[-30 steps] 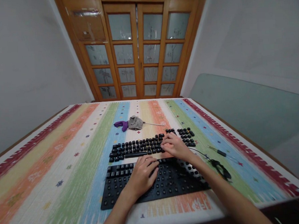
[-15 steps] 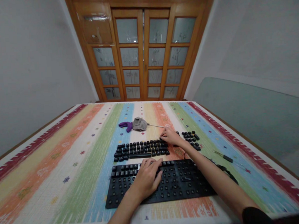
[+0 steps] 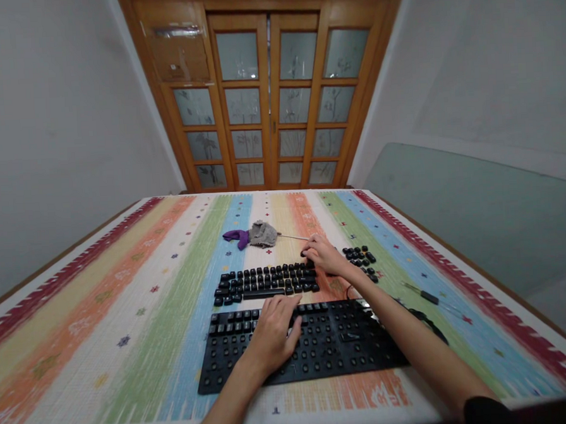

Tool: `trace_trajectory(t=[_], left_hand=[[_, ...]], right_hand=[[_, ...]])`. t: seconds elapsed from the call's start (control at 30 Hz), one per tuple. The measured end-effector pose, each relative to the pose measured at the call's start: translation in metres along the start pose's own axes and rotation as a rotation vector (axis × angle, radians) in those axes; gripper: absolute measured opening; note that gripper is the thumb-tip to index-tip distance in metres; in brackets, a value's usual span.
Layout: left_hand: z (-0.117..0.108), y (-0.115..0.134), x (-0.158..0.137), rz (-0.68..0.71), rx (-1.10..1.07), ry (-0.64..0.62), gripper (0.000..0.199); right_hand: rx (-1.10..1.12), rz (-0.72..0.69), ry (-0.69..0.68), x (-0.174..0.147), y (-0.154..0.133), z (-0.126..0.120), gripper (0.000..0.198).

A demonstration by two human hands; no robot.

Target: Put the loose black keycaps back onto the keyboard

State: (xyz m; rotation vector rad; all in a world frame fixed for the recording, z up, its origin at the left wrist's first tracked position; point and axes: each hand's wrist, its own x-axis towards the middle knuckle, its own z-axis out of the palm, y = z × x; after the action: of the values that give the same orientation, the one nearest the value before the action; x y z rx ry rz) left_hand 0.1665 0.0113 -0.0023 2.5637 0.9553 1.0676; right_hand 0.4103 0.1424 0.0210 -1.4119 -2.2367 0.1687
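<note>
Lying palm down over the black keyboard (image 3: 328,345) in the lower centre of the frame, the left hand (image 3: 273,329) is open, its fingers extended and its thumb set apart. Keycaps show in the keyboard's upper rows; bare key positions occupy much of the remainder. The right hand (image 3: 324,255), slightly right of the frame's centre, has its fingers bent above the right end of a block of loose keycaps (image 3: 260,280). A small dark piece (image 3: 303,254) shows at its fingertips; whether it is gripped cannot be told. The block stands in rows above the keyboard, with a long bar-shaped keycap (image 3: 263,294) in the lowest row. A second cluster of keycaps (image 3: 360,256) lies to the right of the right hand. Near the centre of the frame, a grey cloth (image 3: 263,234) adjoins a purple piece (image 3: 237,238) on its left; a thin rod (image 3: 292,237) extends from its right side. Toward the right of the frame, a dark-handled tool (image 3: 428,297) lies near a black cable (image 3: 430,324). The worktop (image 3: 62,350) is striped in several colours.
</note>
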Motion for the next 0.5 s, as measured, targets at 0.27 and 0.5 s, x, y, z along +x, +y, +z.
trace_trajectory(t=[0.27, 0.5], left_hand=[[0.000, 0.002, 0.002, 0.011, -0.008, -0.017, 0.025], [0.005, 0.004, 0.002, 0.005, -0.014, -0.047, 0.022]], right_hand=[[0.215, -0.207, 0.117, -0.075, -0.043, -0.021, 0.016], [0.166, -0.287, 0.063, -0.121, -0.068, -0.011, 0.015]])
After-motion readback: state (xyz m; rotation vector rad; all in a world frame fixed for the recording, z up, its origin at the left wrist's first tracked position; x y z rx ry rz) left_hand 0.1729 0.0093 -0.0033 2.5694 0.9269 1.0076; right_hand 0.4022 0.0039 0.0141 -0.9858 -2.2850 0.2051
